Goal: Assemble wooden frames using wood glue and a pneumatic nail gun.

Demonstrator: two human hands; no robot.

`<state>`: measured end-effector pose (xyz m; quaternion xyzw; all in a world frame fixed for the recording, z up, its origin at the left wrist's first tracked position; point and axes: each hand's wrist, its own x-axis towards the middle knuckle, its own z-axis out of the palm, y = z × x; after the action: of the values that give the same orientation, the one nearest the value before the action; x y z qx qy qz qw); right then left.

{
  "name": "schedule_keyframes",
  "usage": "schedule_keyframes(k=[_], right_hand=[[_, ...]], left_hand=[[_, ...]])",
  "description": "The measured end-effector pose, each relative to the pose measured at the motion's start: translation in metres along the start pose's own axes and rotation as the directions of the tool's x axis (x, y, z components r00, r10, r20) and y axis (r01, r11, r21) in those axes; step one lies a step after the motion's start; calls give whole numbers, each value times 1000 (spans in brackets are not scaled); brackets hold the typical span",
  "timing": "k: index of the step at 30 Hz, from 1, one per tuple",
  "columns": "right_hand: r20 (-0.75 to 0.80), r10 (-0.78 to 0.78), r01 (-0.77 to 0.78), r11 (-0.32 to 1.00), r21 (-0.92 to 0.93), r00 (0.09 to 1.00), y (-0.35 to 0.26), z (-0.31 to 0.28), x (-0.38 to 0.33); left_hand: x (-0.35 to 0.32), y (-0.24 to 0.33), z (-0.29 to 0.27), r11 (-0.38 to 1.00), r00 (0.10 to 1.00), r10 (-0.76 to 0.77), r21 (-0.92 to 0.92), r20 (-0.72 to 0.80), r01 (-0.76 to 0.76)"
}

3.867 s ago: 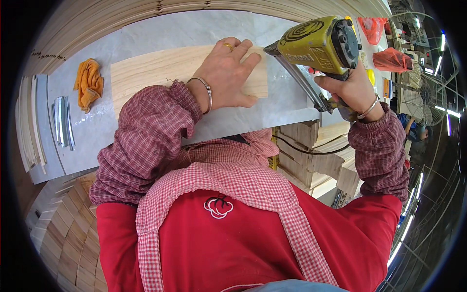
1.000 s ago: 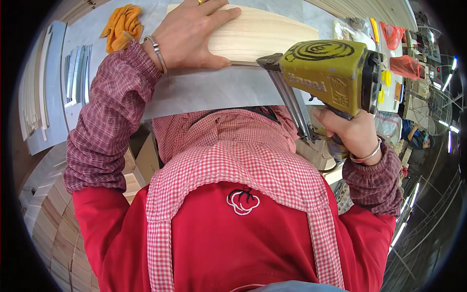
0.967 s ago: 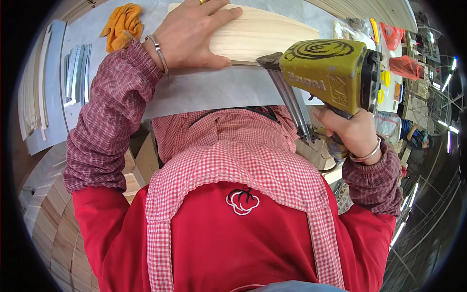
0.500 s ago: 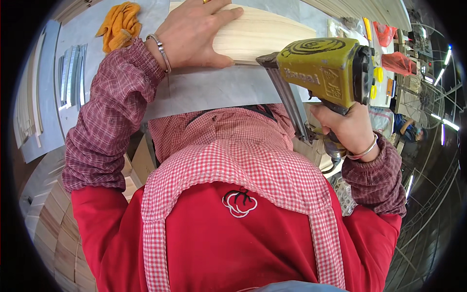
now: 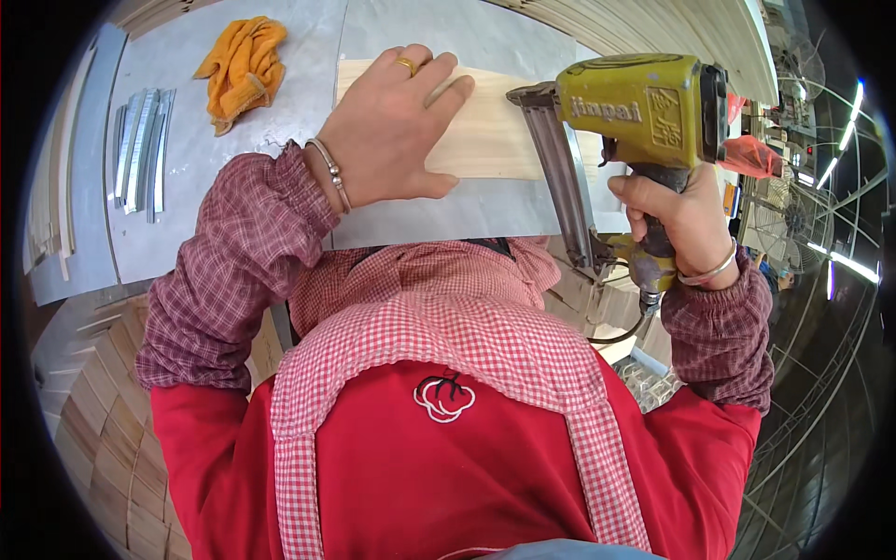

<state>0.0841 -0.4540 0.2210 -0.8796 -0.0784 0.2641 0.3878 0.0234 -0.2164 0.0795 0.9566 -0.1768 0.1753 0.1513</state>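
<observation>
Pale wood lies flat on the grey metal table (image 5: 233, 224): a smooth board (image 5: 485, 140) set toward the table's far edge, its long side running left to right. The person's left hand (image 5: 392, 140) is spread open and pressed palm-down on the board's left part, fingers stretched toward the right, a gold ring on one finger and a thin bracelet at the wrist. The thumb reaches over the board's near edge onto the bare metal.

The right hand (image 5: 677, 219) is closed tight around the handle of a yellow-green nail gun (image 5: 635, 112). The gun's bulky body sits above the board's right end, and its long grey magazine slants down toward the near edge of the table, crossing in front of the board. I cannot tell from here whether the nose actually touches the wood. A bangle circles the right wrist, and a dark hose trails from the bottom of the handle, below the table's near right corner.

Toward the far left corner of the table, an orange cloth (image 5: 241, 67) lies crumpled, well apart from the board. Near the left edge, several strips of metal nails (image 5: 142, 149) lie side by side, lengthwise. Beyond them, thin pale slats (image 5: 65, 187) rest along the left rim.

Both arms wear red-checked sleeves, and a red apron with checked straps covers the person's front.
</observation>
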Motion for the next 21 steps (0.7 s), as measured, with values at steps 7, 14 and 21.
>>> schedule_keyframes(k=[7,14,21], right_hand=[[-5,-9,9,1000,-22,1000,0,-1,1],[6,-5,5,998,-60,1000,-1,-1,1],[17,19,-17,996,-87,1000,-3,-2,-2]], left_hand=[[-4,12,-3,998,996,45,-49,-75,-49],[-1,15,-3,997,996,53,-54,-69,-57],[-2,21,-6,999,998,49,-19,-30,-49]])
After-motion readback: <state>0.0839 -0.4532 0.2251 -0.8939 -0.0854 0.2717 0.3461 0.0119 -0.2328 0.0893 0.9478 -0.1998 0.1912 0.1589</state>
